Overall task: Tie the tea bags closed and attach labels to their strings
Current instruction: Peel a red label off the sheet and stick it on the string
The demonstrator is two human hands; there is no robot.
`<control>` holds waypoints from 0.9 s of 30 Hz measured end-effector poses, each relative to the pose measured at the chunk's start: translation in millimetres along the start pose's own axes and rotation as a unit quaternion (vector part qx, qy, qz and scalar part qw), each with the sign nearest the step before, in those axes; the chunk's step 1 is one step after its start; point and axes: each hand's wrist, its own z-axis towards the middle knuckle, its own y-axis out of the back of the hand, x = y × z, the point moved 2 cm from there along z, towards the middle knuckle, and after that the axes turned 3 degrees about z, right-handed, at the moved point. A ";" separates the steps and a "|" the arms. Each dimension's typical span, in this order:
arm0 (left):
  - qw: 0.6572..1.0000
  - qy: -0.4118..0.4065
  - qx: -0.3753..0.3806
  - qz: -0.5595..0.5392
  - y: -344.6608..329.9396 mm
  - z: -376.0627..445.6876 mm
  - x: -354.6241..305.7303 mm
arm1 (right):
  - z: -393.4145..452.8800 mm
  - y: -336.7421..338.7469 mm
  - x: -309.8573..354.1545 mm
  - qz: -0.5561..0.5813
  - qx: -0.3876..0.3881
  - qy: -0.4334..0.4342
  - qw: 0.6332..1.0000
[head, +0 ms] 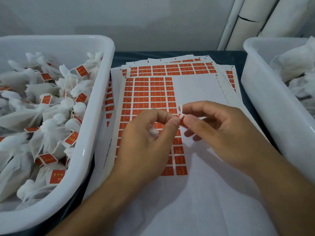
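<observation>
1. A dark bench point(226, 56) runs up to a pale wall point(153, 17); white pipes point(252, 19) stand at the far right corner.
2. A stack of sticker sheets point(196, 87) covers the middle of the bench. The top sheet carries rows of red labels point(146, 94) on its left part, and its right part is bare white backing.
3. A white left tub point(102, 79) sits along the bench's left edge, full of tied tea bags point(51, 126) with red labels on them. A white right tub point(265, 103) sits along the right edge and holds plain white bags point(296, 65).
4. The tubs close in both sides; between them lies only the strip of sheets, with bare backing at the near edge.
5. Both hands meet above the middle of the top sheet. The left hand point(144, 133) has its fingers curled, thumb and forefinger pinching, with something white tucked in the palm.
6. The right hand point(219, 130) pinches a red label point(182, 120) between thumb and forefinger; a white loop of string point(180, 107) rises just above it. The two pinches touch at the label.
</observation>
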 end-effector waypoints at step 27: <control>0.986 -0.083 0.026 0.144 7.8 -15.7 -29.7 | 6.2 13.0 -9.1 0.151 -0.124 0.004 0.981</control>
